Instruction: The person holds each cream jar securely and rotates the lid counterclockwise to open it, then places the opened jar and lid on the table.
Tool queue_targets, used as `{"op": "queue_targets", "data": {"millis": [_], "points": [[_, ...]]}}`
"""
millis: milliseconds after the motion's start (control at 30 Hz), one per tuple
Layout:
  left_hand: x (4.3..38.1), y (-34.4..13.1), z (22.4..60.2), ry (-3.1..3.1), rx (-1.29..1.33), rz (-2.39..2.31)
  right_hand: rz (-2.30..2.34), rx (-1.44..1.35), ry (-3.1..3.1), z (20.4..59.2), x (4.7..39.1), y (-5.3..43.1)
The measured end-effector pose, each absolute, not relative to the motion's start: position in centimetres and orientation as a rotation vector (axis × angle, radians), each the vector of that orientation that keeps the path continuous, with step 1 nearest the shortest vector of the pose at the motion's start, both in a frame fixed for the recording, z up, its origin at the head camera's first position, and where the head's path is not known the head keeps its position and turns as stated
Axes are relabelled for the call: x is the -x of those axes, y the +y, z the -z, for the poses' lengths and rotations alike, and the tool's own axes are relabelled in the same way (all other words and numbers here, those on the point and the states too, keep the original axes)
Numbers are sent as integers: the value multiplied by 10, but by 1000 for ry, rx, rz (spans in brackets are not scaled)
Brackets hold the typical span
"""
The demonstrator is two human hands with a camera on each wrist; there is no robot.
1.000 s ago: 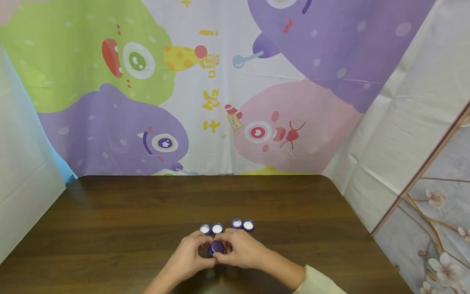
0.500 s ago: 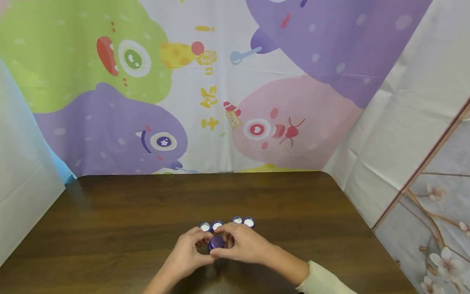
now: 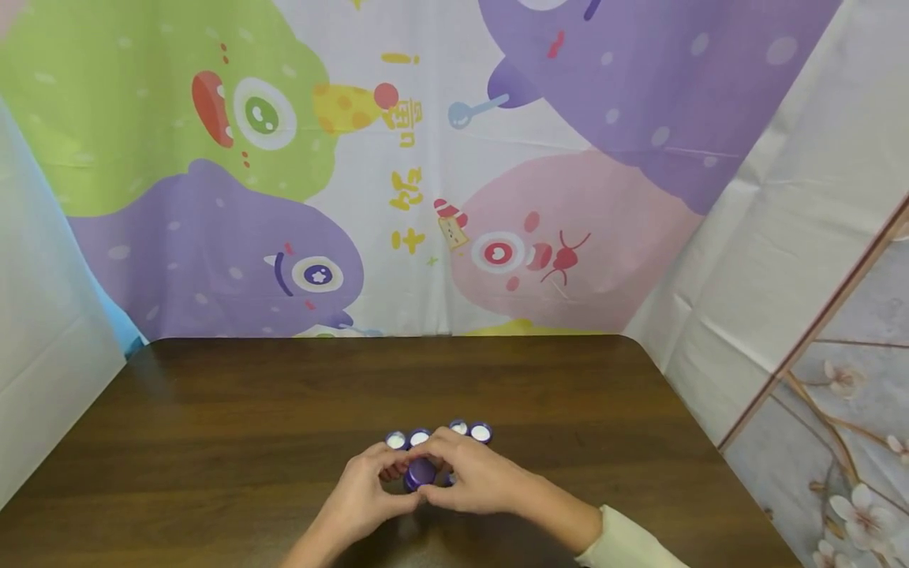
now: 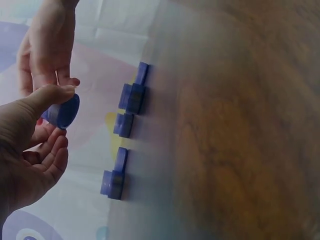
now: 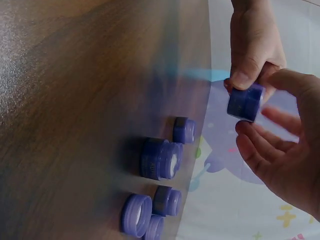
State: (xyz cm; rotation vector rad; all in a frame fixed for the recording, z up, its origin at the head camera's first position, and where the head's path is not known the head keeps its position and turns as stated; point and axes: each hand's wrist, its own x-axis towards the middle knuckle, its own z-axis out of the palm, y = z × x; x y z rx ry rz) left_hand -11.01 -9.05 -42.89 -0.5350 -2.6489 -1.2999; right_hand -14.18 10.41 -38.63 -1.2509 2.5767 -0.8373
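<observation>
My left hand (image 3: 365, 485) holds a small purple cosmetic jar (image 3: 420, 473) between thumb and fingers, above the table. In the left wrist view its thumb lies along the side of the jar (image 4: 64, 111). My right hand (image 3: 483, 473) arches round the jar's top. From the right wrist view, that right hand's fingers (image 5: 270, 150) are loosely bent and spread beside the jar (image 5: 246, 102), with a gap at the side; contact at its lower edge is unclear. Behind the hands stand purple pieces with white insides, including a left piece (image 3: 395, 440) and a right piece (image 3: 480, 432).
The dark wooden table (image 3: 284, 394) has several more purple jars and lids on it, such as a large jar (image 5: 160, 159) and an upturned lid (image 5: 136, 215). A printed cartoon curtain (image 3: 426, 300) hangs at the far edge.
My right thumb and fingers have spread away from the jar's top and turned slightly round it. The left hand keeps its hold in nearly the same place.
</observation>
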Motion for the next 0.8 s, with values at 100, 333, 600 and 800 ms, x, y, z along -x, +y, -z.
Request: {"op": "queue_targets", "data": {"millis": [100,333,600,800], "points": [[110,-90,429,-2632,503,1314,894,1184,2629,387,142,102],[107,-89,429,-2630,476,1327,798,1260,2628,386,143,100],[105,-89,427,-2620,434,1360,811,1224,2626,380,142,101],[104,-87,424,-2618,397,1379,787,1200,2711,379,143,100]]}}
